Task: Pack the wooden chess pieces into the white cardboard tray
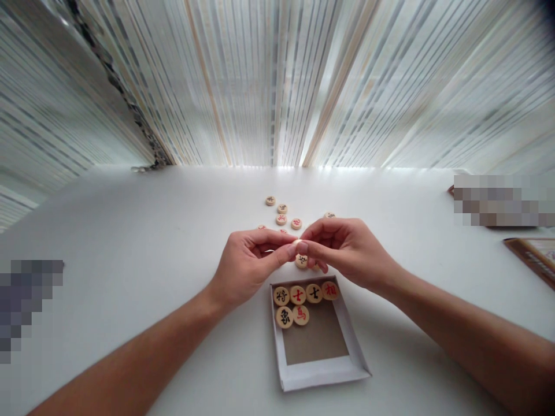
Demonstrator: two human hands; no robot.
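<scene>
Left hand and right hand pinch disc between fingertips beyond box; six discs fill box's far row, start second; loose discs dot table beyond box.

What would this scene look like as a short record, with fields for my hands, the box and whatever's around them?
Left hand: fingertips on a small pale disc, its marking unreadable
Right hand: fingertips on the same disc
Open box: six round pieces, marked faces up
Box rows: four in the far row, two in the next, starting at the left
Marking colors in box: three black, three red
Loose pieces: scattered beyond the box, some partly hidden by the hands
Surface: white table
Background: striped curtain
</scene>
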